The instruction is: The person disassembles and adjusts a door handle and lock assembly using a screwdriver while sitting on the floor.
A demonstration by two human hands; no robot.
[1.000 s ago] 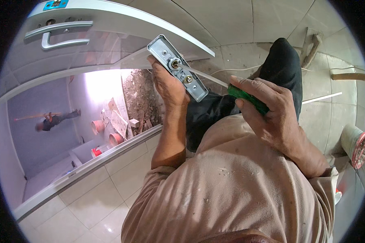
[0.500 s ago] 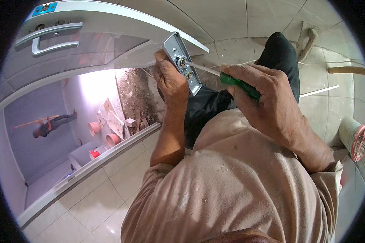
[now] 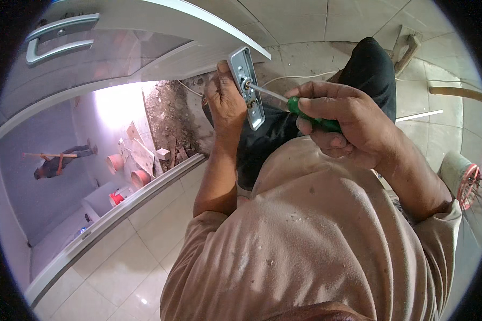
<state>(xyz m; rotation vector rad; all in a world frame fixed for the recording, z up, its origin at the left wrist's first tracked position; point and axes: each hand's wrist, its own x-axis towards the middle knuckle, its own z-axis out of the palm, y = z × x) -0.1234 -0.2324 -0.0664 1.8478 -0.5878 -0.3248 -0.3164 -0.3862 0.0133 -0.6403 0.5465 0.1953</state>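
Hands, two, both bare and both gripping. Left hand (image 3: 226, 100): fingers and thumb clasp the left side of the plate. Right hand (image 3: 353, 115): wrapped about the green handle of the screwdriver, thumb and forefinger toward the shaft.

Plate (image 3: 242, 68), one: long, metal, narrow, raised-edged, held up at a tilt above the dark trousers, well apart from the door. Fittings on its face, two, round, one above the other.

Screwdriver (image 3: 293, 105), one: green handle, pale shaft slanting up and left, its tip at the upper fitting. Whether tip and fitting are locked together cannot be told.

Clothing of the wearer: trousers (image 3: 374, 72), one pair, dark, a knee raised beyond the right hand; shirt (image 3: 316, 214), one, tan, marked with small pale specks.

Door (image 3: 160, 29), one: white, glossy, to the upper left. Lever handle (image 3: 64, 52), one, silver, on the door.

Beyond the doorway, at left: person (image 3: 58, 167), one, in dark clothing, with one orange pole (image 3: 35, 155); pink buckets (image 3: 114, 163), two, near each other; red item (image 3: 116, 199), one, kind unclear; rubble (image 3: 163, 107), a heap, uncounted.

To the right: timber pieces, two, one brown (image 3: 455, 93), one pale and angled (image 3: 407, 56); white strip (image 3: 420, 116), one, on the tiles; bucket (image 3: 451, 167), one, pale, with a reddish end; cable (image 3: 289, 76), thin and pale, passing behind the knee.
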